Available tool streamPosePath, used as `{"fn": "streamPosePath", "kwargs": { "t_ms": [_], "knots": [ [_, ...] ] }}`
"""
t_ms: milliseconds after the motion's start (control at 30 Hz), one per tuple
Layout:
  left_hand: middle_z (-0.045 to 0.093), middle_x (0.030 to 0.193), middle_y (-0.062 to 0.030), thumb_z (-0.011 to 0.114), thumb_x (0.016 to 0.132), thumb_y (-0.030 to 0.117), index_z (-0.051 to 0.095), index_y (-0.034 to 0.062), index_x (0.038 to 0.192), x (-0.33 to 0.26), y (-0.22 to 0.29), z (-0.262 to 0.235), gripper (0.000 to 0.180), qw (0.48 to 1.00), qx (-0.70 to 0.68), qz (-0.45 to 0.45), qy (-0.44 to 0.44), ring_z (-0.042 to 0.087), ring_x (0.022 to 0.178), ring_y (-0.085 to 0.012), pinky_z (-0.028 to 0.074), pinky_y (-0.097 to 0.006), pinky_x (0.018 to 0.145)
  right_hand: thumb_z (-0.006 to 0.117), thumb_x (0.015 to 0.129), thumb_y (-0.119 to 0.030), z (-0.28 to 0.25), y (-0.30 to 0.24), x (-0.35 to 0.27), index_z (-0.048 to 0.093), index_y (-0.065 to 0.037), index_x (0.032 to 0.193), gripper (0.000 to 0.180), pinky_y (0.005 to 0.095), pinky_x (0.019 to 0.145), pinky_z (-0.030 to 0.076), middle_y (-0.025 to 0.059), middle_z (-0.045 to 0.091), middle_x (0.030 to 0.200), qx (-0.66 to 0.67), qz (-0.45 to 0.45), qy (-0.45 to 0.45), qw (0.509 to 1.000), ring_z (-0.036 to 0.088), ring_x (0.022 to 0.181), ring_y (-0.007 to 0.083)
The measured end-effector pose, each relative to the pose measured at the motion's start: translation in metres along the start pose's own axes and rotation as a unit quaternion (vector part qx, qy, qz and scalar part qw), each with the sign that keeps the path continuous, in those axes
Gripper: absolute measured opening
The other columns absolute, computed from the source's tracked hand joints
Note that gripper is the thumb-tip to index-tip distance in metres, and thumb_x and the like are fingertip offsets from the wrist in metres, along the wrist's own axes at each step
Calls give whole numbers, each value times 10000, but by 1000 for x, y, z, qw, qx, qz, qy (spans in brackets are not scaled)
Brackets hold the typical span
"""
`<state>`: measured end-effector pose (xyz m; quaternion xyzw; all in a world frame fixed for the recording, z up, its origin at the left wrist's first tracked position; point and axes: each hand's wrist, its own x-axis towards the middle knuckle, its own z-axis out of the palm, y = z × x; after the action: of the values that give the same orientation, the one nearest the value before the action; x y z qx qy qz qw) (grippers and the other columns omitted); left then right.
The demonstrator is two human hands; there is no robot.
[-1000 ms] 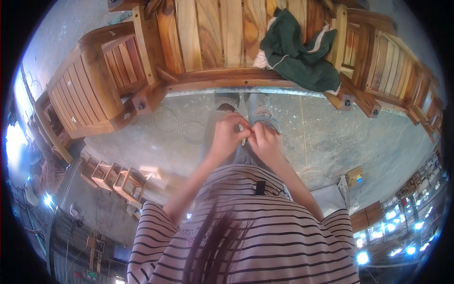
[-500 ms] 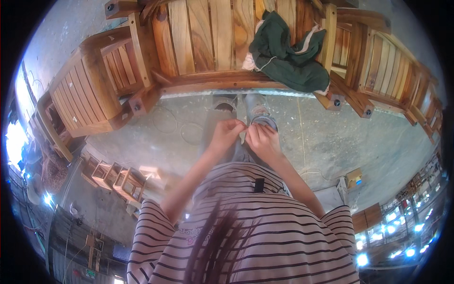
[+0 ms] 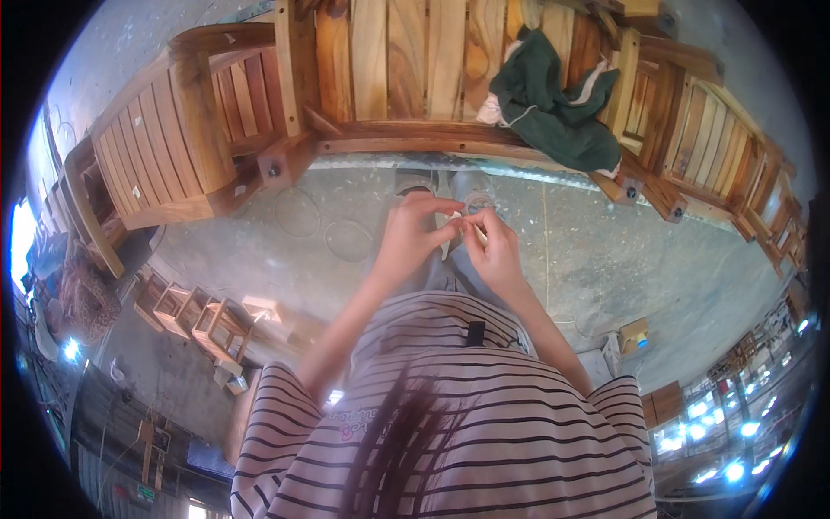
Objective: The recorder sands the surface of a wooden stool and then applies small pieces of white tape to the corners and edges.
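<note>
In front of my waist, my left hand (image 3: 415, 233) and my right hand (image 3: 496, 249) meet at the fingertips. The thumb and forefinger of my left hand are apart, with a gap between them; its thumb tip comes up to the right fingertips. Its other fingers are partly hidden. My right hand is closed in a pinch on something too small to make out. A narrow pale strip (image 3: 445, 248) shows just below the left thumb; I cannot tell which hand it belongs to. Ahead, a green cloth (image 3: 553, 104) with pale edges lies crumpled on a slatted wooden bench (image 3: 406, 65).
A slatted wooden chair (image 3: 156, 138) stands at the left, and more wooden furniture (image 3: 713, 130) runs off to the right. Small wooden stools (image 3: 220, 329) are at the lower left. On the concrete floor (image 3: 605, 251) lie loops of thin cord (image 3: 347, 240). A small box (image 3: 634, 336) sits at the right.
My left thumb and forefinger have spread apart from a pinch. My right hand has turned and now pinches with its thumb showing. The bench and cloth have shifted right in view.
</note>
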<state>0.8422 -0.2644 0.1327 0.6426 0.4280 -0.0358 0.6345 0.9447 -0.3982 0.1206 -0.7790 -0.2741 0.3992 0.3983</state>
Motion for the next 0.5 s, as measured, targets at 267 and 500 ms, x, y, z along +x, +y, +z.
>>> {"fn": "streamPosePath", "kwargs": {
  "t_ms": [267, 500],
  "knots": [
    [664, 791, -139, 757, 693, 102, 713, 29, 814, -12, -30, -27, 148, 992, 59, 108, 35, 606, 856, -323, 479, -399, 786, 653, 872, -161, 24, -3, 3, 573, -73, 937, 136, 423, 662, 509, 133, 673, 864, -32, 33, -102, 994, 658, 799, 356],
    [664, 852, -156, 735, 692, 72, 672, 5, 829, -28, -53, -54, 166, 997, 47, 60, 33, 637, 861, -317, 482, -384, 815, 675, 821, -143, 57, -27, 7, 556, -66, 908, 166, 416, 637, 512, 128, 663, 819, -111, -29, -142, 983, 658, 772, 336]
  ]
}}
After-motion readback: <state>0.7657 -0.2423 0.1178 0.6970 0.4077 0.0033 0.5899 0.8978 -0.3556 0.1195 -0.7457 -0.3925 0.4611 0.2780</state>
